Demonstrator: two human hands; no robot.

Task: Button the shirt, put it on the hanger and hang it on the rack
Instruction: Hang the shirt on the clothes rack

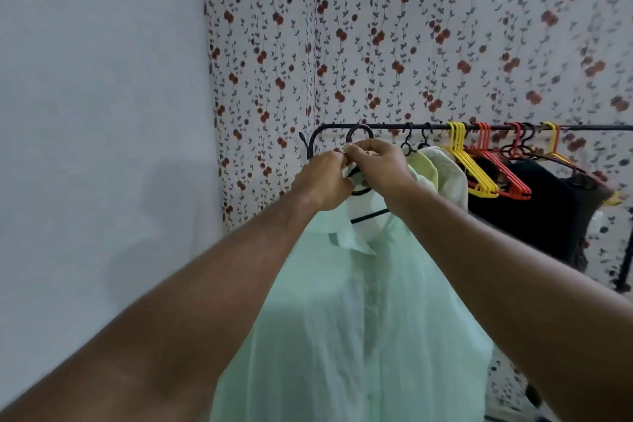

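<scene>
A pale mint-green shirt (359, 319) hangs in front of me on a black hanger (370, 215), its front placket closed and its collar spread. The hanger's hook (359, 131) sits at the left end of the black rack rail (387, 127). My left hand (325, 181) and my right hand (380, 164) meet at the neck of the shirt just under the hook, both pinching the collar fabric there. The hands cover the top of the collar and the hanger's neck.
Further right on the rail hang a pale yellow shirt (428, 164), a cream shirt (452, 178), yellow hangers (476, 175), red hangers (507, 178) and black clothes (541, 209). A flowered wall (411, 44) stands behind; a plain wall (102, 113) is on the left.
</scene>
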